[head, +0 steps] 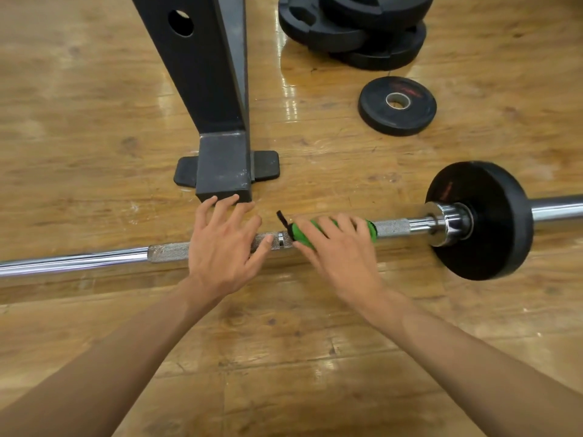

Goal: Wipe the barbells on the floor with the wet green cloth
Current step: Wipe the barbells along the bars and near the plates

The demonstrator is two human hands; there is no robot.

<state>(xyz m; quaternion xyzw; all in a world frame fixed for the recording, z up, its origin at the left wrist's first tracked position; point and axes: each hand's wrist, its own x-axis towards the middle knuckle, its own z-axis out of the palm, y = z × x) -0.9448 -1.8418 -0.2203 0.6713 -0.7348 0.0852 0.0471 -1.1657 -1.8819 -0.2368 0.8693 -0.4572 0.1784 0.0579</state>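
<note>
**Wiping the knurled grip section**

I grip the green cloth [299, 236] with my right hand [340, 250], fingers curled over it so the cloth wraps the barbell [94, 258] and bears on the knurling. The cloth sits on the rough section just left of the collar and the mounted plate [482, 222]. My left hand [220, 250] lies released, fingers straight and spread, across the barbell beside the cloth. I judge this keeps the barbell from rolling on the floor [284, 342]. The rack foot [224, 165] stands just behind my left fingertips, limiting room there.
</note>
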